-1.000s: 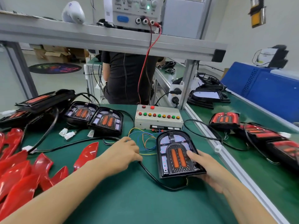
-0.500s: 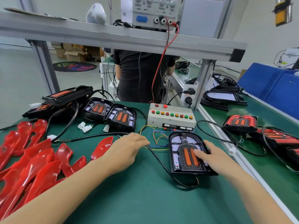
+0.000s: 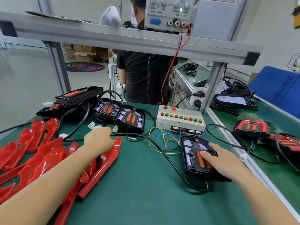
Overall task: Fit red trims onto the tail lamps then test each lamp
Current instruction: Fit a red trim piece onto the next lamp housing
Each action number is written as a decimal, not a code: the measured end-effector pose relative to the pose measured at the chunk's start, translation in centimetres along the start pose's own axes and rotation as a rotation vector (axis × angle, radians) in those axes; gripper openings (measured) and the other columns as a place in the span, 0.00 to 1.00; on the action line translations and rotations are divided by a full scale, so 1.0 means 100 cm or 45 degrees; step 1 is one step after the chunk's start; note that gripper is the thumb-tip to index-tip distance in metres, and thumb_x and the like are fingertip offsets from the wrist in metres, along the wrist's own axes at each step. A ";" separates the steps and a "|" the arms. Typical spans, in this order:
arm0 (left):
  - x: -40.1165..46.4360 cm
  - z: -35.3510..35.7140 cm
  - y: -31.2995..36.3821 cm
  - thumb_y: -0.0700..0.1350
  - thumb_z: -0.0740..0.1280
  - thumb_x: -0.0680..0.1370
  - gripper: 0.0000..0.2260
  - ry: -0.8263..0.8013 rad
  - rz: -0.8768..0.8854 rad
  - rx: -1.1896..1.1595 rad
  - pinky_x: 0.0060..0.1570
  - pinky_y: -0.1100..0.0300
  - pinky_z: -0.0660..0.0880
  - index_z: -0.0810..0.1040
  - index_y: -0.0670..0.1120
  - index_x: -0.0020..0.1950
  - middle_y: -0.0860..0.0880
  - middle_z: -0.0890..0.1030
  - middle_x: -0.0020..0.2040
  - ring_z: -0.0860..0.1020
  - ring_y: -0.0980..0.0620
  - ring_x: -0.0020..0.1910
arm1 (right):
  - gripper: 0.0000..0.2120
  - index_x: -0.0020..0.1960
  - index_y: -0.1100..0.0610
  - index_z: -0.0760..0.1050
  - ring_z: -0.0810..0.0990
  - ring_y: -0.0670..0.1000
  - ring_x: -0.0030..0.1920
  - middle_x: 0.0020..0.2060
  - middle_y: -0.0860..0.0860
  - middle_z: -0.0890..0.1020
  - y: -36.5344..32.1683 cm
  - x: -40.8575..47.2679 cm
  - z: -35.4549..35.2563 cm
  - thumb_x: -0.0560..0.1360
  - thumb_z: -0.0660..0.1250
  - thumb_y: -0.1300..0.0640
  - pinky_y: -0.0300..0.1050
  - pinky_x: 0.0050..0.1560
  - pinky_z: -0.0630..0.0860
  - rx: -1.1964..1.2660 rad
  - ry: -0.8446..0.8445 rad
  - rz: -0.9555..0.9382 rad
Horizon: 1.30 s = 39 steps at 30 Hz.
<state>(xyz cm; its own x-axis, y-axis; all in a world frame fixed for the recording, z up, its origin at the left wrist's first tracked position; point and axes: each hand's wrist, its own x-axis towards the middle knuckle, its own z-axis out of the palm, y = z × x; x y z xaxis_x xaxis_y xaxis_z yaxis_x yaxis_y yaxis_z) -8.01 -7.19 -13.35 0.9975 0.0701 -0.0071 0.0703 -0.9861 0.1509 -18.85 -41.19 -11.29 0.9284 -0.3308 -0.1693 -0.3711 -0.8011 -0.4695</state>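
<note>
1. Tail lamp in work (image 3: 193,156): lies flat on the green surface (image 3: 142,184) under the right hand (image 3: 222,161). The fingers (image 3: 204,154) lie extended across its orange lens, pressing rather than gripping. No red trim is fitted to it yet.
2. Left hand (image 3: 99,140): rests on the nearest red trim (image 3: 103,164). Its fingers curl downward; whether they pinch the trim or the black cable (image 3: 162,153) just beyond them cannot be determined.
3. Trim stock (image 3: 32,159): a loose pile left of the left-hand fingers, so many fittings remain.
4. Untrimmed lamps (image 3: 129,118): two lie beyond the left-hand fingers, more stacked further left.
5. Test box (image 3: 180,120): beyond the right-hand fingers, with its leads near the lamp in work.
6. Trimmed lamps (image 3: 251,128): right of the right-hand fingers on the adjoining surface; these appear completed.
7. Status: judged an early-to-middle stage; fitting and testing of this lamp are outstanding.
</note>
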 end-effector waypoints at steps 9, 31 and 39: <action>0.010 0.003 0.007 0.37 0.66 0.71 0.10 -0.035 0.011 -0.299 0.47 0.55 0.77 0.80 0.53 0.42 0.50 0.82 0.45 0.80 0.47 0.48 | 0.28 0.75 0.49 0.62 0.61 0.53 0.74 0.75 0.50 0.62 -0.018 -0.001 0.005 0.78 0.60 0.40 0.52 0.73 0.58 -0.184 0.186 -0.126; 0.001 -0.043 0.087 0.32 0.62 0.77 0.07 -0.058 0.395 -2.318 0.27 0.67 0.73 0.79 0.39 0.47 0.50 0.83 0.31 0.78 0.57 0.26 | 0.20 0.72 0.57 0.69 0.66 0.48 0.70 0.70 0.51 0.72 -0.096 -0.011 0.035 0.81 0.61 0.54 0.35 0.69 0.56 0.192 0.171 -0.893; 0.010 -0.030 0.106 0.34 0.60 0.79 0.11 -0.324 0.275 -2.677 0.39 0.62 0.71 0.80 0.45 0.43 0.51 0.82 0.34 0.78 0.57 0.30 | 0.20 0.72 0.50 0.67 0.78 0.54 0.53 0.51 0.52 0.83 -0.100 -0.008 0.049 0.81 0.60 0.59 0.50 0.61 0.72 0.544 0.018 -0.793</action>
<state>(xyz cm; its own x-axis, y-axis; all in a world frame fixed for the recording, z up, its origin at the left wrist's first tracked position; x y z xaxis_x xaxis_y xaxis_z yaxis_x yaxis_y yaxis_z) -6.25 -17.11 -8.84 0.9786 -0.1876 0.0849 0.0554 0.6367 0.7691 -15.76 -30.49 -10.69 0.9625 0.1114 0.2473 0.2650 -0.5800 -0.7703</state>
